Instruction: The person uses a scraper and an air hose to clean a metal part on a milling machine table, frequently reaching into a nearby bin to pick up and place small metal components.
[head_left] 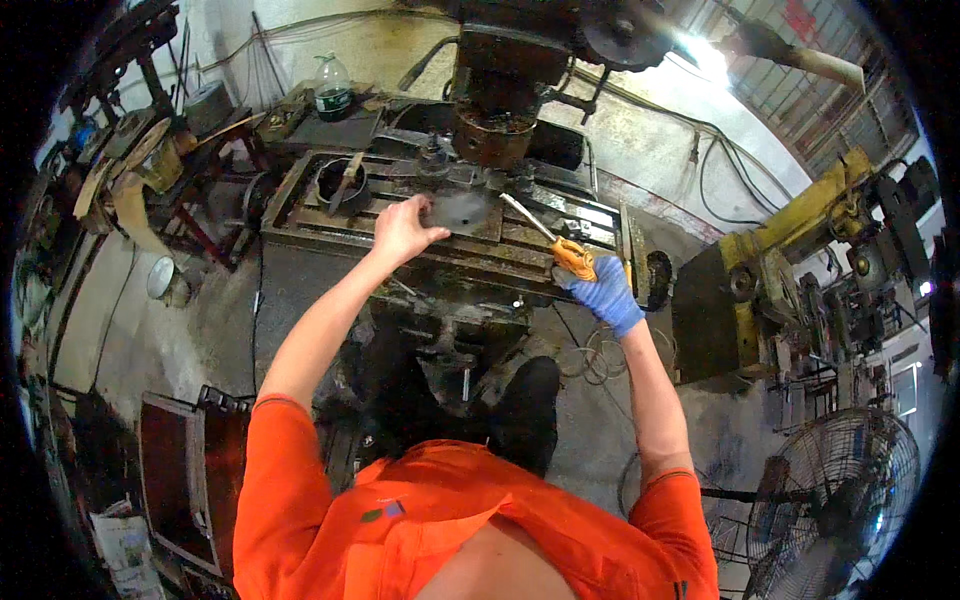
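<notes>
My left hand, bare, is at the left edge of a grey metal plate, its fingers and thumb gripping that edge. The plate looks smooth and a little blurred, with a small dark hole, and is over the slotted machine table. In a blue glove, my right hand is wrapped round the orange handle of an air blow gun. Its long silver nozzle points up and left toward the plate. Just beyond the plate hangs the rusty machine head.
A dark round pot with a stick in it stands at the table's left. Behind is a clear plastic bottle. Hose coils lie on the floor. A yellow machine stands right, a caged fan lower right.
</notes>
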